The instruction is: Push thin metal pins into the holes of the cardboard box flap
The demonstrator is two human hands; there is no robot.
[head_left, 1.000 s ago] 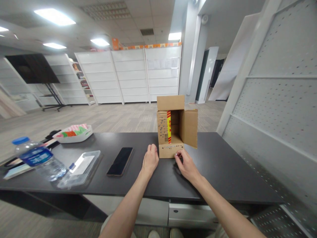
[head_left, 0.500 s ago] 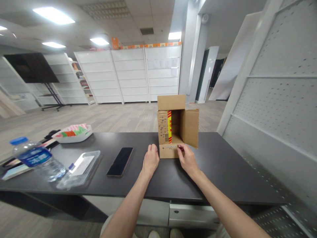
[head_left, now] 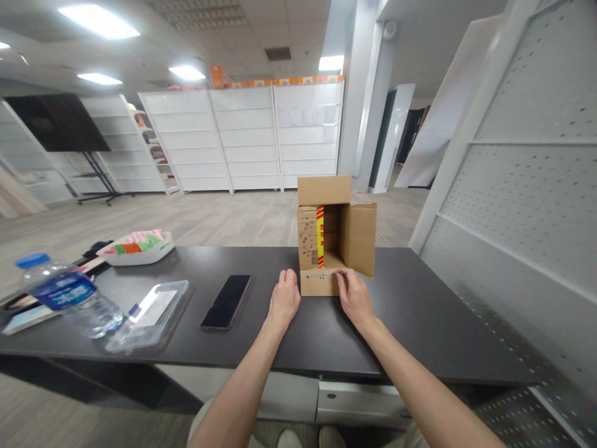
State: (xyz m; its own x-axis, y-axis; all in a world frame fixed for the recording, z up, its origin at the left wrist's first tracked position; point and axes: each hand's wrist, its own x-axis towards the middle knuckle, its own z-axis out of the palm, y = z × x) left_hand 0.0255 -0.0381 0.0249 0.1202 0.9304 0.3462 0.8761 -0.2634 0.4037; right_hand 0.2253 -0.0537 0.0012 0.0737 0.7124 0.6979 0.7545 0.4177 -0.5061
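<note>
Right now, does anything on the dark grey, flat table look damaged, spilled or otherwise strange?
The open brown cardboard box looks odd: small dark spots pepper its left flap, and small shiny dots line its lower flap by the right hand. Holes or studs, I cannot tell. No spill shows.

The dark surface carries, counted from its middle, an open cardboard box at two o'clock, a phone at nine, a clear case and a water bottle farther out, and a white basket at ten.
</note>
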